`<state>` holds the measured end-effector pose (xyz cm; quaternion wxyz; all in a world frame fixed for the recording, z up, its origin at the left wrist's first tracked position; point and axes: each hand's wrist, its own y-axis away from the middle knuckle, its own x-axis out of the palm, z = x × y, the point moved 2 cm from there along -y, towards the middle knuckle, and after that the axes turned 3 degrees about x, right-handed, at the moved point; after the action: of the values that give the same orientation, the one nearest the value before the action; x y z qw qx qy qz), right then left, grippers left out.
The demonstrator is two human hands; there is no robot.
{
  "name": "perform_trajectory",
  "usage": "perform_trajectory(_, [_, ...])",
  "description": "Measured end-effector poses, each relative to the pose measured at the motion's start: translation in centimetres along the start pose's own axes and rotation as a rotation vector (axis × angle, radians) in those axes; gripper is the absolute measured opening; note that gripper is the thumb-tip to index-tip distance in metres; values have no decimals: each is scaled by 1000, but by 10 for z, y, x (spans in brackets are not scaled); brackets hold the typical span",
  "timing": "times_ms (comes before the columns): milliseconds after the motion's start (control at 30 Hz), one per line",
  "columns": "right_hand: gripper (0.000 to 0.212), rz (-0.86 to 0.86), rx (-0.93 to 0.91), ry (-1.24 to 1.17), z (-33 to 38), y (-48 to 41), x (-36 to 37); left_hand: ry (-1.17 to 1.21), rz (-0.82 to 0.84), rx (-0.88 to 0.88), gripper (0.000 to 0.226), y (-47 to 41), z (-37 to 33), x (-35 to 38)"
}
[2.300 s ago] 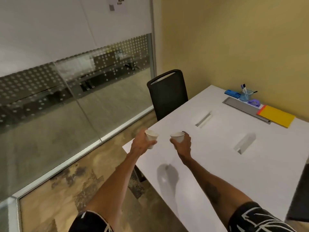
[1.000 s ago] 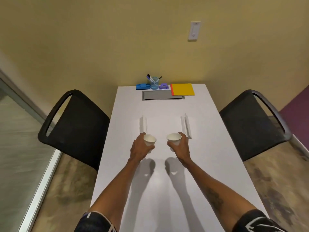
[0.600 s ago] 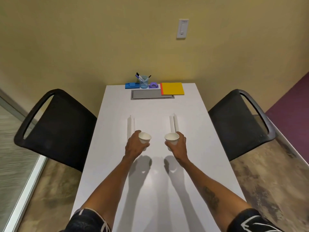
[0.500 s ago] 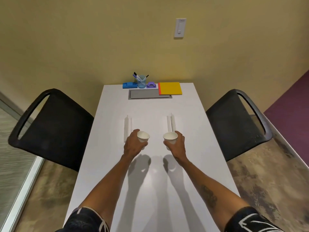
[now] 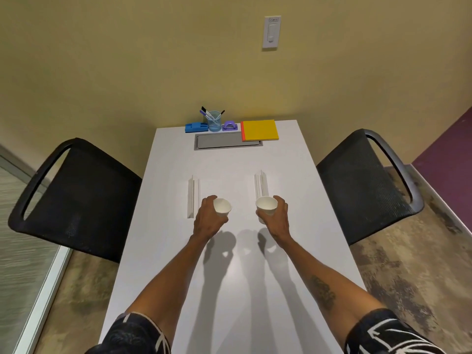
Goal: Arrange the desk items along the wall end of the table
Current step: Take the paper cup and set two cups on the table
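The white tabletop (image 5: 229, 290) runs away from me to the yellow wall, its near end cut off by the bottom of the view and partly covered by my forearms and their shadows. A black chair (image 5: 76, 198) stands off its left edge and another black chair (image 5: 362, 185) off its right edge; both seats are out of sight under the tabletop.

At the far edge, against the wall, a yellow pad (image 5: 260, 130) with an orange side lies right of centre, its near corner overlapping a grey recessed panel (image 5: 219, 143). Left of the pad sit a small purple item (image 5: 231, 125), too small to identify, then a clear cup of pens (image 5: 214, 121), then a blue item (image 5: 196, 127) I cannot make out either.

Two white raised strips (image 5: 192, 195) and (image 5: 260, 185) lie mid-tabletop.

My left hand (image 5: 208, 218) is wrapped around a white paper cup (image 5: 222, 206), and my right hand (image 5: 277, 217) around a second paper cup (image 5: 266, 206), both held above the middle of the tabletop, apart from each other. My fingers hide most of each cup's wall.
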<state>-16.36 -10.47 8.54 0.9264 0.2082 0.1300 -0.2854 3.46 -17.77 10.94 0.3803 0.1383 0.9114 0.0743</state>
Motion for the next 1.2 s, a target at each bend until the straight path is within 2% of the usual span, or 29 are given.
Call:
perform_trajectory(167, [71,-56,42,97,-13,-8,3,-18,49,6,79,-12,7,2])
perform_trajectory(267, [68,-97,96,193,-25,-12,5,-44,77,7,76,-21,12,8])
perform_trajectory(367, [68,-104,132,187,-39,-18,7,-92,102,15,74,-29,20,19])
perform_trajectory(867, [72,0,128,262,-62,-56,23,-113,214,-41,74,-63,39,59])
perform_trajectory(1200, [69,27,117,363,-67,-72,32,-127,224,-46,76,-71,56,63])
